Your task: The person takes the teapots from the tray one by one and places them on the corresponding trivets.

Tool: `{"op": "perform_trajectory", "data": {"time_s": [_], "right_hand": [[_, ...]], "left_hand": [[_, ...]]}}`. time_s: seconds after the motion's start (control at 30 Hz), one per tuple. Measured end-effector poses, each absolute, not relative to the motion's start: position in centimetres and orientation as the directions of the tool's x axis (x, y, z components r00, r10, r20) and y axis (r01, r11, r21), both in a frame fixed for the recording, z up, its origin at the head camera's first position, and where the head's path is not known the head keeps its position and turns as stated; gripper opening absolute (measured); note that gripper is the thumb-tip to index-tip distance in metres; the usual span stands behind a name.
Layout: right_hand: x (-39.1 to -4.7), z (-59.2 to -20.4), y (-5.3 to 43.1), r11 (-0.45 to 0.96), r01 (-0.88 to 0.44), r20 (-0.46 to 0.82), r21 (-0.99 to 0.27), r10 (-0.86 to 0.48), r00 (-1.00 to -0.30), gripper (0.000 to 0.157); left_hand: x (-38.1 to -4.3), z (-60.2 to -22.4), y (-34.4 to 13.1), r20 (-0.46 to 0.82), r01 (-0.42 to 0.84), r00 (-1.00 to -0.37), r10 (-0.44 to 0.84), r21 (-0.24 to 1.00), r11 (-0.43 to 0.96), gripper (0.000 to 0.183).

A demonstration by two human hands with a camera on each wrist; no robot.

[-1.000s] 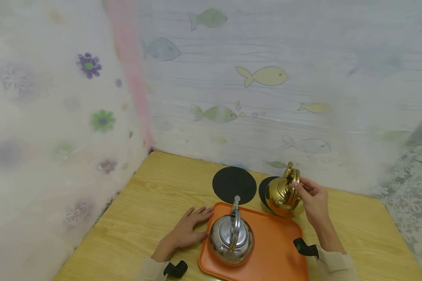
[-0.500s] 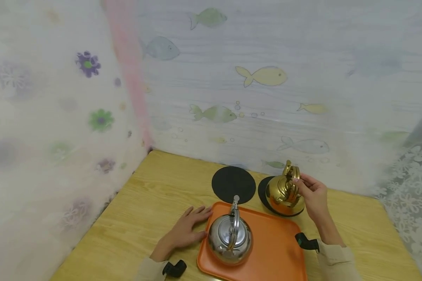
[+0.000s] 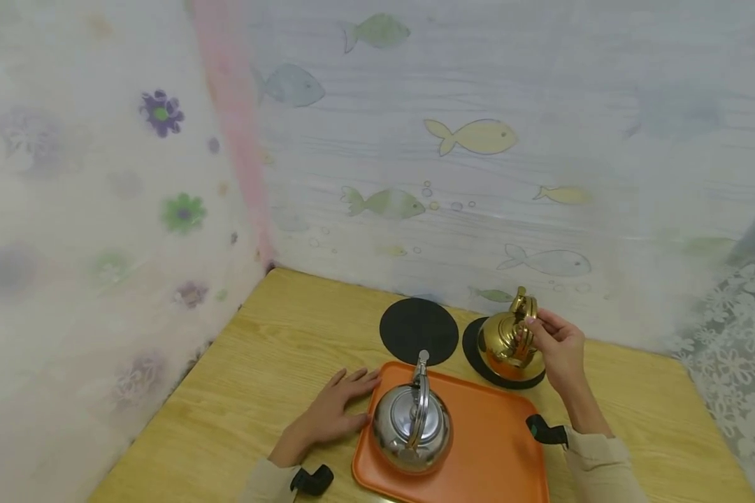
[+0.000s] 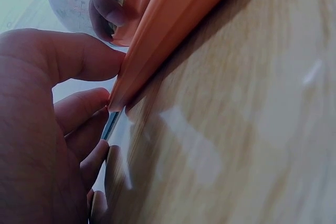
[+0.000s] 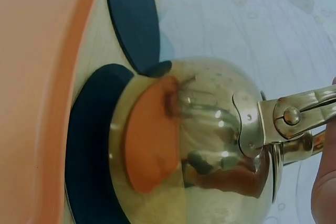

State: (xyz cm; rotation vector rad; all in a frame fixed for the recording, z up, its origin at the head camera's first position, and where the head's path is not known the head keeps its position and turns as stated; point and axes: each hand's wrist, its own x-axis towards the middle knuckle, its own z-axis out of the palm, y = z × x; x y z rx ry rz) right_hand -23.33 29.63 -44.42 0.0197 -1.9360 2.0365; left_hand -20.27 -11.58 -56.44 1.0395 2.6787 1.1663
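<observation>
My right hand (image 3: pixel 563 353) pinches the upright handle of a shiny gold kettle (image 3: pixel 498 342). The kettle is over the right-hand round black mat (image 3: pixel 478 363), whose rim shows at its left and front; whether its base touches the mat, I cannot tell. In the right wrist view, the kettle's body (image 5: pixel 220 129) mirrors the orange tray. A silver kettle (image 3: pixel 409 436) stands upright on the left part of the orange tray (image 3: pixel 487 447). My left hand (image 3: pixel 336 412) rests beside it with fingers spread, the thumb and fingertips touching the tray's left rim (image 4: pixel 142 66).
A second round black mat (image 3: pixel 418 330) lies behind the tray, left of the gold kettle. The wood-patterned table (image 3: pixel 245 391) meets a fish-print wall sheet (image 3: pixel 465 209) at the back and a flower-print one (image 3: pixel 119 265) at the left.
The gold kettle and my right hand have shifted slightly back, so more of the mat's front rim shows. My left hand, the tray and the silver kettle keep their places.
</observation>
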Motion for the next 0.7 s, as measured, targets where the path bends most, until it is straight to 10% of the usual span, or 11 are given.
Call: {"op": "perform_trajectory", "data": {"time_s": [0.7], "right_hand": [[-24.9,-45.4,30.2,-0.070,-0.252,0.236,-0.965,0.183,-0.954,0.015]], "left_hand": [[-20.1,-56.0,-11.5,0.219,0.561,-0.777,0.590,0.666,0.491,0.064]]}}
